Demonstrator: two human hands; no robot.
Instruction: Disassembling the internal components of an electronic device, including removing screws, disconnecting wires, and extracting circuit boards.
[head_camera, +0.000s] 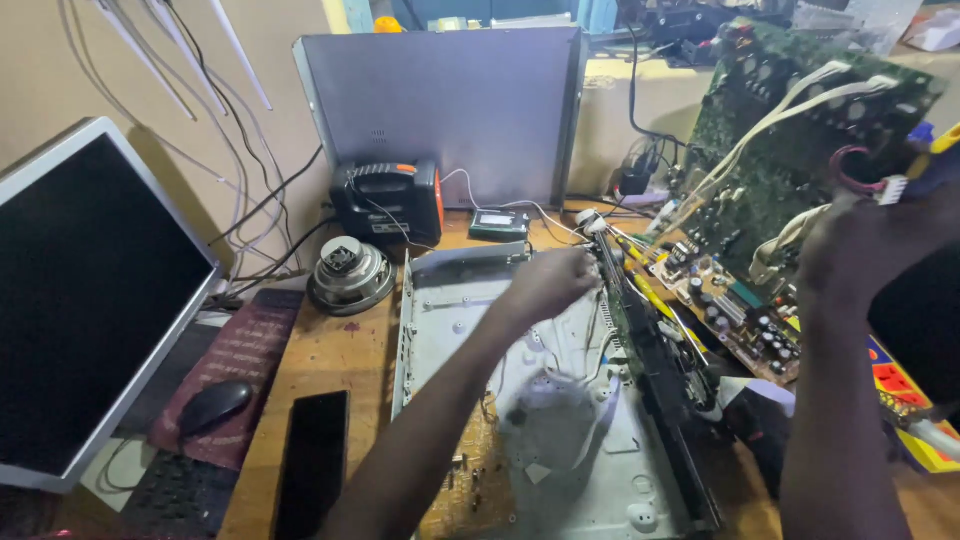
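Down on the wooden bench (340, 355), an opened grey metal chassis (450, 320), lid off, bare floor plate showing. Left hand (550, 283) over its upper right corner, fingers curled tight, pinched on thin wires (600, 240) at the raised edge of a dark panel (650, 345). Right hand (870, 245) up high at the right, closed round the edge of a tilted green circuit board (790, 140), with pale ribbon cables (770, 125) trailing across it; a blue and yellow tool handle (935, 155) poking out above the knuckles, grip on it unclear. Brown board (725, 300) crowded with capacitors just beside the panel. Off to the left, a dark monitor (90, 290), a mouse (213, 403) on a maroon pad (235, 360), a black slab (313, 460), a round metal motor (350, 272) and a black and orange box (390, 198) against a grey upright case (450, 100).
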